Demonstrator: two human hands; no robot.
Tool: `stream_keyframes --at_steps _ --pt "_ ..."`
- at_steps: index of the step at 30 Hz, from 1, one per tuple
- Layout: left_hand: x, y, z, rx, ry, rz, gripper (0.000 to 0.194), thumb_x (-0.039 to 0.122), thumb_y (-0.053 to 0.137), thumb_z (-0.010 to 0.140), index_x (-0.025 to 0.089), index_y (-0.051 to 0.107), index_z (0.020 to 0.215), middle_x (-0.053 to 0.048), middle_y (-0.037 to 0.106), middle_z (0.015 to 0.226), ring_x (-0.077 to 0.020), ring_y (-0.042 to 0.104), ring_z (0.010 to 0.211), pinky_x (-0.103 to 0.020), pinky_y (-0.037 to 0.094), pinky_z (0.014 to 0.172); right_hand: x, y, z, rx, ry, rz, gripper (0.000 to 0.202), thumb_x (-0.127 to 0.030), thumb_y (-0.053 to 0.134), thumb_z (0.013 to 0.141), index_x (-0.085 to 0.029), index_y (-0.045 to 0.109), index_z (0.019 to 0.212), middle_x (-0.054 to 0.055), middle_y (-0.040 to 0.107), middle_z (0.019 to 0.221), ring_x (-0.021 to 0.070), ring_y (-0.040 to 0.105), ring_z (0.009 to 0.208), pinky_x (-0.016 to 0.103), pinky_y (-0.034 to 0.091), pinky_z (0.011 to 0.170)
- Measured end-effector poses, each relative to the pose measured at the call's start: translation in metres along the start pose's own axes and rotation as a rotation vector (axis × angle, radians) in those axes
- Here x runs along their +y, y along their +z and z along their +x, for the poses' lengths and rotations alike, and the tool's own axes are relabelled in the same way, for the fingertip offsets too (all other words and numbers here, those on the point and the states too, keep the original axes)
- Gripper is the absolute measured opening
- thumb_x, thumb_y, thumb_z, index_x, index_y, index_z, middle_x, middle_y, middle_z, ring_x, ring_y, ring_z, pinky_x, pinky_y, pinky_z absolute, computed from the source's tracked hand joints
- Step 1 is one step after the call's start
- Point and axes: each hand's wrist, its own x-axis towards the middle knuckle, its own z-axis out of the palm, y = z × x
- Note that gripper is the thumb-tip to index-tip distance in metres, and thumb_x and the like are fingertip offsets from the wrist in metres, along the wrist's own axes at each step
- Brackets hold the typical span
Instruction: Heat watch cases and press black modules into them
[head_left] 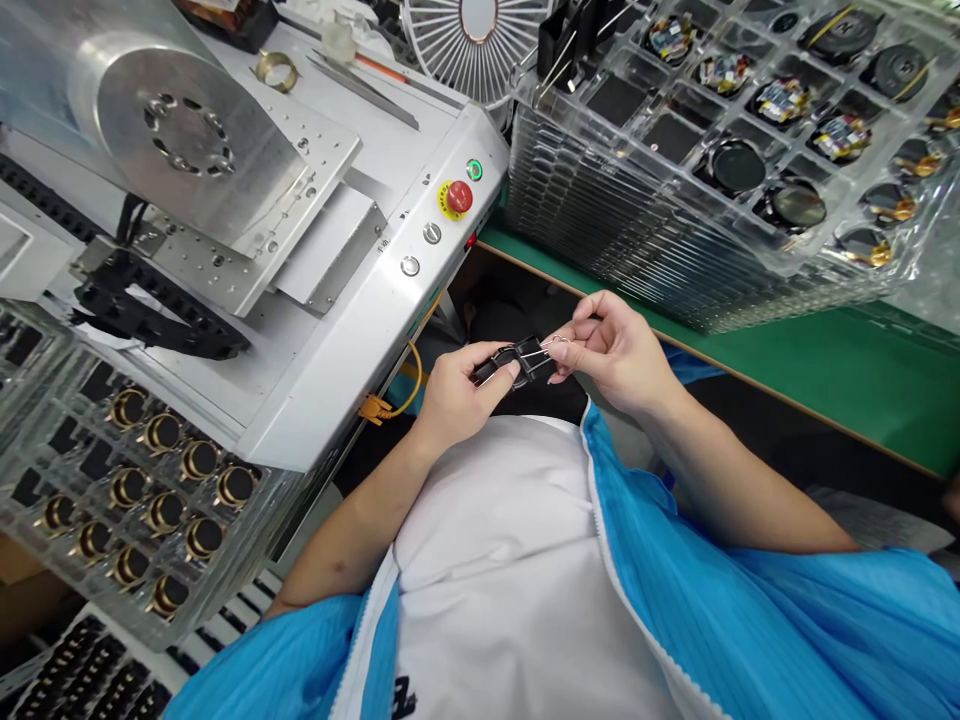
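Note:
My left hand is closed around a small round dark part, seemingly a watch case, in front of my body. A black binder clip sits at the right side of that part. The fingers of my right hand pinch the clip's silver wire handles. Another binder clip may be on the part's left end, but my left fingers partly hide it. Whether the clip's jaws grip the part cannot be made out.
A machine with a red emergency button stands left. Stacked clear trays of watch parts rest on a green table. More trays hold round cases lower left. A white fan and black binder clips are behind.

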Motion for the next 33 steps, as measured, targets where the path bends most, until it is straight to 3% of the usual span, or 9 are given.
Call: stream_keyframes --at_steps 4,7,12,19,26,33 --pt "0.001 0.0 -0.004 0.024 0.0 -0.011 0.03 0.032 0.076 0.089 0.016 0.082 0.113 -0.009 0.084 0.11 -0.0221 0.078 0.098 -0.029 0.06 0.085 -0.004 -0.001 -0.002 -0.015 0.008 -0.01 0.055 -0.041 0.101 0.069 -0.025 0.055 0.095 -0.001 0.079 0.08 0.0163 0.073 0.068 0.031 0.067 0.061" --pt "0.003 -0.002 -0.007 0.035 -0.019 -0.111 0.04 0.037 0.08 0.087 0.017 0.078 0.122 -0.01 0.083 0.114 -0.0207 0.078 0.094 -0.028 0.061 0.08 -0.01 -0.003 -0.005 0.02 -0.04 -0.068 0.052 -0.042 0.101 0.069 -0.026 0.059 0.096 0.0 0.08 0.083 0.0193 0.075 0.074 0.035 0.068 0.069" --pt "0.006 -0.008 -0.014 0.084 -0.032 -0.267 0.045 0.039 0.087 0.082 0.019 0.078 0.122 -0.008 0.083 0.106 -0.0194 0.078 0.095 -0.03 0.064 0.087 -0.019 -0.008 -0.008 0.064 -0.115 -0.13 0.049 -0.044 0.1 0.07 -0.027 0.064 0.098 0.002 0.081 0.088 0.0226 0.076 0.079 0.039 0.068 0.075" --pt "0.005 -0.009 -0.018 0.121 0.004 -0.28 0.041 0.037 0.087 0.083 0.02 0.08 0.119 -0.007 0.082 0.101 -0.017 0.077 0.09 -0.028 0.065 0.084 -0.016 -0.006 -0.008 0.053 -0.101 -0.062 0.046 -0.042 0.101 0.069 -0.026 0.067 0.096 0.001 0.08 0.085 0.0193 0.074 0.071 0.036 0.068 0.068" --pt "0.007 -0.011 -0.018 0.139 0.026 -0.241 0.04 0.036 0.087 0.082 0.021 0.081 0.119 -0.006 0.081 0.099 -0.0161 0.075 0.086 -0.027 0.065 0.081 -0.019 -0.007 -0.01 0.032 -0.093 -0.111 0.05 -0.04 0.102 0.066 -0.027 0.067 0.099 0.002 0.08 0.085 0.022 0.076 0.078 0.038 0.069 0.072" --pt "0.003 -0.01 -0.016 0.146 0.052 -0.19 0.036 0.036 0.085 0.084 0.019 0.082 0.115 -0.005 0.082 0.094 -0.0139 0.075 0.081 -0.024 0.065 0.078 -0.013 -0.009 -0.004 0.015 -0.067 -0.003 0.061 -0.039 0.105 0.062 -0.027 0.059 0.1 -0.002 0.078 0.076 0.0181 0.071 0.065 0.03 0.063 0.057"
